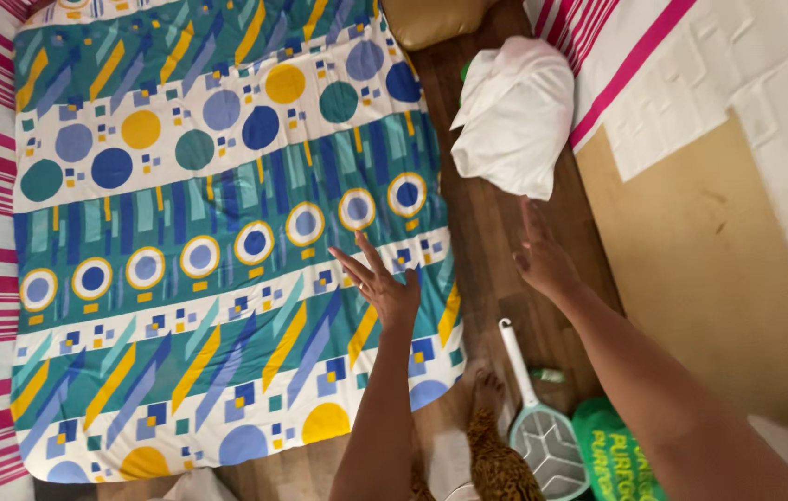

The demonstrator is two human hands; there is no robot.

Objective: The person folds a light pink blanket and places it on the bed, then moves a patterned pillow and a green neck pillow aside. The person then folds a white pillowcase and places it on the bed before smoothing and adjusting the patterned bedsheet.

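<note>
Patterned quilt point(208, 232) below left hand point(389, 288) and right hand point(542, 260), each grip wide, empty.

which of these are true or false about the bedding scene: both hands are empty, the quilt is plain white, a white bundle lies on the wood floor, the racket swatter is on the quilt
1. Both hands are empty: true. The left hand and right hand are open with fingers spread, holding nothing.
2. The quilt is plain white: false. The quilt is patterned with circles and stripes in teal, blue and yellow.
3. A white bundle lies on the wood floor: true. The white bundle rests on the wood floor beside the quilt.
4. The racket swatter is on the quilt: false. The racket swatter lies on the floor, near a green bag.
</note>
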